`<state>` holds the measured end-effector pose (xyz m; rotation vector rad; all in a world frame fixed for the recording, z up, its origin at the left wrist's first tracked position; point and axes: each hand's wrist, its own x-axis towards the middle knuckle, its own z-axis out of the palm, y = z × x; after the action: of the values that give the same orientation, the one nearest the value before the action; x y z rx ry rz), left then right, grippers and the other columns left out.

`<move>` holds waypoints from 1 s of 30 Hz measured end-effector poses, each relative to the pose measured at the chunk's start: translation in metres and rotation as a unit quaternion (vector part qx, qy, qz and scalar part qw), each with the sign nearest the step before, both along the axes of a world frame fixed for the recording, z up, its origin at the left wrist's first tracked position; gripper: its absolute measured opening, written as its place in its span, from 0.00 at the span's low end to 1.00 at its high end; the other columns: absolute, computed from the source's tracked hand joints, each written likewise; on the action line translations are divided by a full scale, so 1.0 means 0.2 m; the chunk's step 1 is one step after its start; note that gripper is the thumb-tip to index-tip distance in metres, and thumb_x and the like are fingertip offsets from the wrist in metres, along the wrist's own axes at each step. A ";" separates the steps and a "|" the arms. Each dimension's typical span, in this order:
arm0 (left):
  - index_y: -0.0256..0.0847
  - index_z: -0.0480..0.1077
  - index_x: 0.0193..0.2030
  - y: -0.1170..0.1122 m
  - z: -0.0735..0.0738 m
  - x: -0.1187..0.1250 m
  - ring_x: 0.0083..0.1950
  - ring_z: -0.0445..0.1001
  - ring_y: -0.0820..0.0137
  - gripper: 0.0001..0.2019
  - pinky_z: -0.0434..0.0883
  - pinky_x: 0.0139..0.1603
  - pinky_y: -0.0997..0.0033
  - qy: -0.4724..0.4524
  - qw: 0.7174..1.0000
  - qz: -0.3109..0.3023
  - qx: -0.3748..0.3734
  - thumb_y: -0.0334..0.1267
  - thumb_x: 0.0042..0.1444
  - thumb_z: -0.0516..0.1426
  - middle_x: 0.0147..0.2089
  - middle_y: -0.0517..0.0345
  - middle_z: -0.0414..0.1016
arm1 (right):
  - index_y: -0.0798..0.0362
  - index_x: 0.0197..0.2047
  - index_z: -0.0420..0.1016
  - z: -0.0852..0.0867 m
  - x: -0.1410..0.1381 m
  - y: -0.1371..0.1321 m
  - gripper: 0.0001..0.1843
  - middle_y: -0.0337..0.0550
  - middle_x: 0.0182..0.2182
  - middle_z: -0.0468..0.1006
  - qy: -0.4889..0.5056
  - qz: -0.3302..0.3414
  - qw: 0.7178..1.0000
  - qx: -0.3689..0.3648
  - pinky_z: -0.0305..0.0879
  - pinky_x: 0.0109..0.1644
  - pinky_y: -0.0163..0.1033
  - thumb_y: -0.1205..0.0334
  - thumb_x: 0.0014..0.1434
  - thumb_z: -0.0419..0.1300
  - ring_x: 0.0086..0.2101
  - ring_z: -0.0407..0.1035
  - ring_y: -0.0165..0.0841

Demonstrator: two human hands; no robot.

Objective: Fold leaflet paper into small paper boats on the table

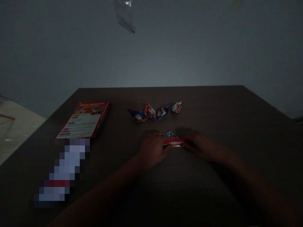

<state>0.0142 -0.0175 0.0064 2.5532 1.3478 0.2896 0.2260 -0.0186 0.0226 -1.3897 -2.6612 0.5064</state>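
A partly folded sheet of printed paper [174,142], red along its front edge with white characters, lies low on the dark table between my hands. My left hand [152,149] closes over its left end, with the thumb at the front edge. At the right end, the fingers of my right hand [197,143] grip the paper in the same way. Beyond them stand several folded paper boats: a blue one [138,116] at the left, a red-and-white one [150,111], another blue one [163,111] and a small white-and-red one [177,107]. Dim light hides finger detail.
A stack of red-and-white printed leaflets [82,119] lies on the table's left side. Nearer to me is a pixelated pale object [67,168]. The dark table [213,104] meets a grey wall [189,47], where a clear plastic bag [124,15] hangs.
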 end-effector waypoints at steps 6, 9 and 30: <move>0.40 0.72 0.34 0.00 0.01 0.02 0.39 0.71 0.64 0.13 0.67 0.40 0.66 0.008 0.999 0.036 -0.029 0.46 0.56 0.53 0.36 0.52 0.74 | 0.55 0.31 0.71 -0.01 -0.04 0.00 0.11 0.45 0.29 0.75 -0.015 -0.017 1.000 0.021 0.57 0.32 0.37 0.58 0.60 0.53 0.29 0.66 0.33; 0.40 0.73 0.34 0.01 0.01 0.02 0.38 0.72 0.64 0.13 0.67 0.39 0.67 0.010 0.998 0.040 -0.040 0.46 0.56 0.53 0.35 0.53 0.74 | 0.55 0.30 0.71 -0.02 -0.07 0.01 0.15 0.45 0.28 0.75 -0.031 -0.036 0.998 0.030 0.57 0.34 0.38 0.53 0.60 0.53 0.29 0.68 0.35; 0.39 0.72 0.33 0.02 0.03 0.02 0.37 0.72 0.65 0.10 0.67 0.37 0.68 -0.014 0.999 0.018 -0.048 0.41 0.56 0.53 0.35 0.52 0.74 | 0.54 0.29 0.72 -0.05 -0.07 0.05 0.23 0.45 0.26 0.75 -0.026 -0.042 0.998 0.024 0.53 0.29 0.36 0.45 0.61 0.49 0.26 0.67 0.33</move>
<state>0.0178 -0.0141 0.0116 2.4407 1.3655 0.2596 0.2121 -0.0094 0.0124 -1.5150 -2.6223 0.4008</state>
